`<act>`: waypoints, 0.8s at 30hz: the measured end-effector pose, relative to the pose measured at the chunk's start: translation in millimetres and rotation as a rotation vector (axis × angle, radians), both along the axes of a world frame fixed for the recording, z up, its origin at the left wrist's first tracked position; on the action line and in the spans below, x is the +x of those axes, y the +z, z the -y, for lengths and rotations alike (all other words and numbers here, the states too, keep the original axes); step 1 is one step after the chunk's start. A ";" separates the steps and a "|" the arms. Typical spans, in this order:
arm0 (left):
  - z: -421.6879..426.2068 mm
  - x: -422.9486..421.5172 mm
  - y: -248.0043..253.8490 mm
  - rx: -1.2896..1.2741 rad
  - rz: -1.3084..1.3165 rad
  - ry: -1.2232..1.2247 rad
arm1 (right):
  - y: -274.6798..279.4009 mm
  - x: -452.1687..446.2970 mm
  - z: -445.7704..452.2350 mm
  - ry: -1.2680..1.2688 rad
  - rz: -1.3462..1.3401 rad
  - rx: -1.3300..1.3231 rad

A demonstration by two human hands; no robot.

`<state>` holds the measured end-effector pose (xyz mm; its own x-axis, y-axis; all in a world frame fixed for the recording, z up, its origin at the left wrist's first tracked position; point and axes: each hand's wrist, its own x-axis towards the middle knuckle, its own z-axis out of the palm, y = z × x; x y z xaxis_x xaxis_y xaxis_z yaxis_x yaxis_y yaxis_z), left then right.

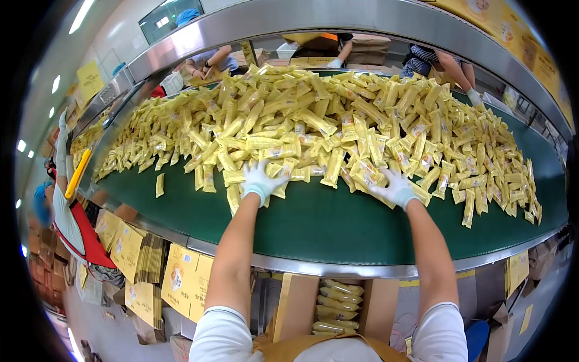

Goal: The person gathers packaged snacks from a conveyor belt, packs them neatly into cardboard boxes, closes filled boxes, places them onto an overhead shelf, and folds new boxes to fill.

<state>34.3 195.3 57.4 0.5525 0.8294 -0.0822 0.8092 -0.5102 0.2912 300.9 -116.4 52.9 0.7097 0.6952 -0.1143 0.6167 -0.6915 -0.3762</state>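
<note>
A large heap of yellow wrapped snack packets (313,123) covers the far half of the green conveyor belt (338,232). My left hand (261,182), in a white glove, lies with spread fingers against packets at the heap's near edge. Farther right, my right hand (396,189), gloved too, rests against more packets with thumb and fingers apart. Neither hand has closed around a packet, though some fingertips are partly lost among the wrappers. Below the belt's near edge, an open cardboard carton (294,308) stands in front of me with several packets (338,304) lined up inside.
A metal rail (289,23) runs above the belt's far side. Co-workers' arms (456,71) show beyond it. At left stands a person in a red apron (90,238). Flattened yellow cartons (184,280) lean below the belt, near a yellow handle-like bar (78,174).
</note>
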 end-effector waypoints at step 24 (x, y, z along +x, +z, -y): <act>147.5 -110.0 -33.1 0.179 0.264 -0.555 | -14.6 -128.3 133.6 0.162 0.277 0.106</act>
